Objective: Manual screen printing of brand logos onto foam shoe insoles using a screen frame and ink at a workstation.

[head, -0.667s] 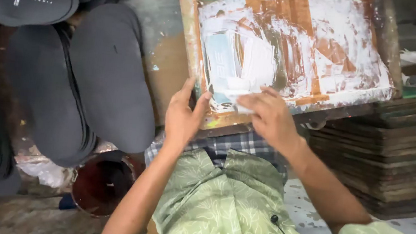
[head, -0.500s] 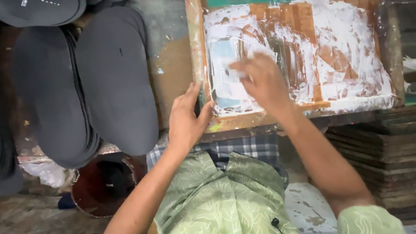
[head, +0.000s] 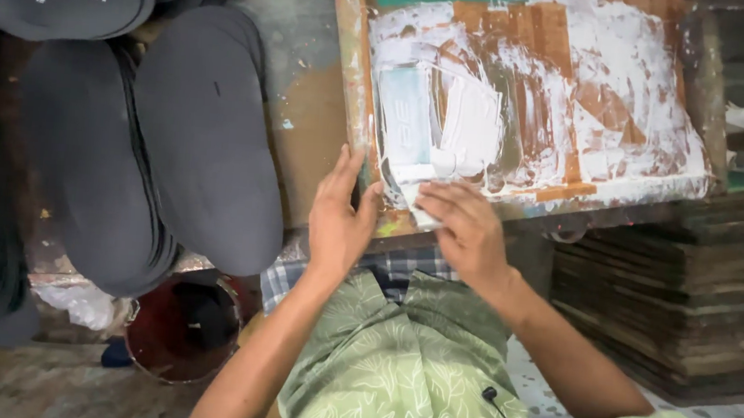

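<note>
Fingers of the right hand (head: pixel 468 230), clamped on a white squeegee (head: pixel 430 206), have drawn it back to the printing screen's (head: pixel 531 98) near edge; the open left hand (head: pixel 340 220) steadies the frame.

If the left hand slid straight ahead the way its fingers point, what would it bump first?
The left hand points up along the frame's wooden edge; it probably just follows that paint-smeared rail, already touching it.
</note>
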